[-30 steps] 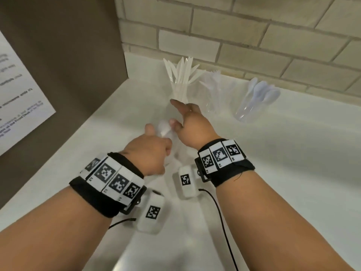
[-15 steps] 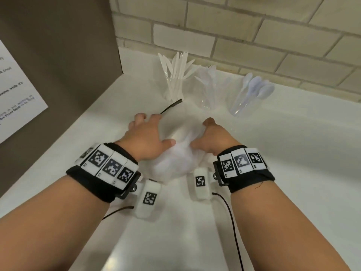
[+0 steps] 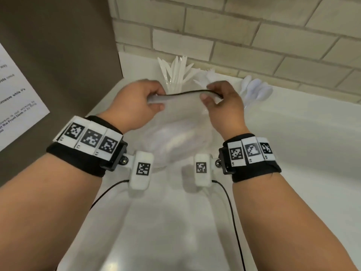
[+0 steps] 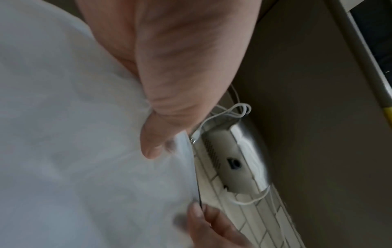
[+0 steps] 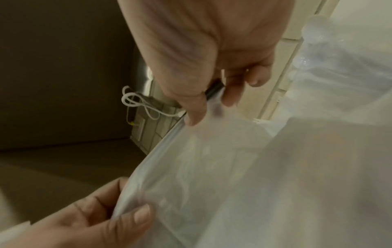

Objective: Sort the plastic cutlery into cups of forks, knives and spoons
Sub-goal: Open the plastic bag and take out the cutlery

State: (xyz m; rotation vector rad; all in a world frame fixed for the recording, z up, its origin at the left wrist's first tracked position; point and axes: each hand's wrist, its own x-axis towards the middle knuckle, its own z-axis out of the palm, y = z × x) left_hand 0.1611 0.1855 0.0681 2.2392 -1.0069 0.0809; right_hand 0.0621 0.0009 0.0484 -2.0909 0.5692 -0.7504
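A clear plastic zip bag (image 3: 181, 130) with a black seal strip (image 3: 187, 93) hangs between both hands above the white counter. My left hand (image 3: 140, 102) pinches its top left corner; in the left wrist view the thumb (image 4: 152, 144) presses the bag (image 4: 84, 134). My right hand (image 3: 220, 100) pinches the top right corner and the strip, with the bag (image 5: 233, 167) filling its wrist view. Behind stand three clear cups: knives (image 3: 175, 73), forks (image 3: 207, 77) and spoons (image 3: 256, 90). What the bag holds is blurred.
A brick wall (image 3: 234, 36) runs behind the cups. A brown side panel (image 3: 58, 45) with a white printed sheet (image 3: 17, 98) closes the left. The white counter (image 3: 302, 143) stretches right and toward me. Thin black cables hang from the wrist cameras.
Both hands gathered the bag from the counter, then lifted it and drew its top edge taut between them. The view tilted down a little.
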